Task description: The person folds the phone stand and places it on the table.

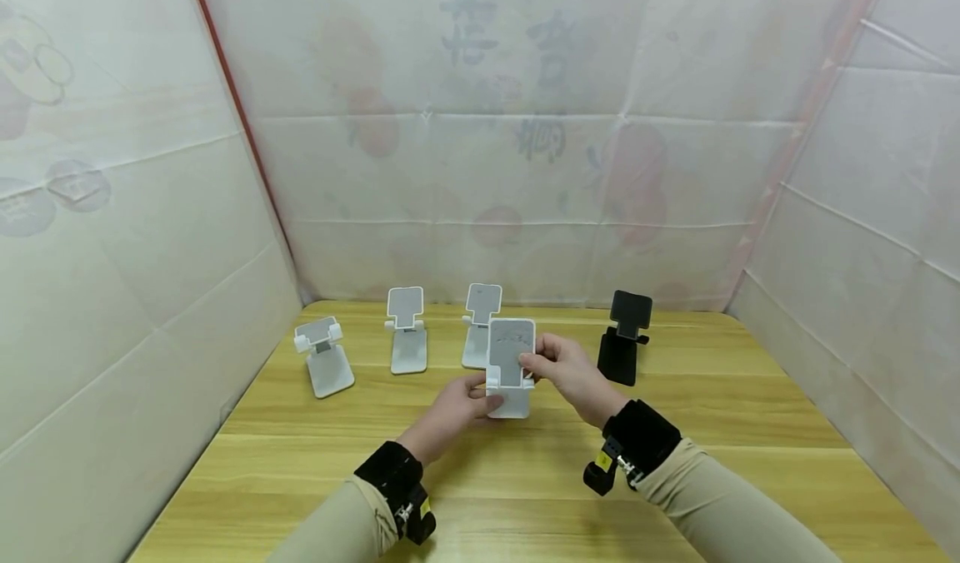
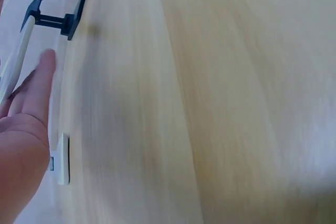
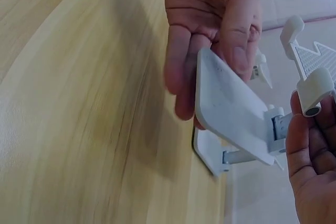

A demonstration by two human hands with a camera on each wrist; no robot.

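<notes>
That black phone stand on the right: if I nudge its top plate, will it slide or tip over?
The black phone stand likely tips before it slides: its plate sits high on a thin neck over a small flat base. It looks like light, stiff plastic, so even a gentle nudge probably moves it. The smooth wooden table may offer little grip; pushing low at the base seems safer.

Bright even diffuse light, soft faint shadows on bench [image 1: 675, 463], wide-angle bending at head-view edges, both wrist views blurred, washed-out glare bottom right of left wrist view.
</notes>
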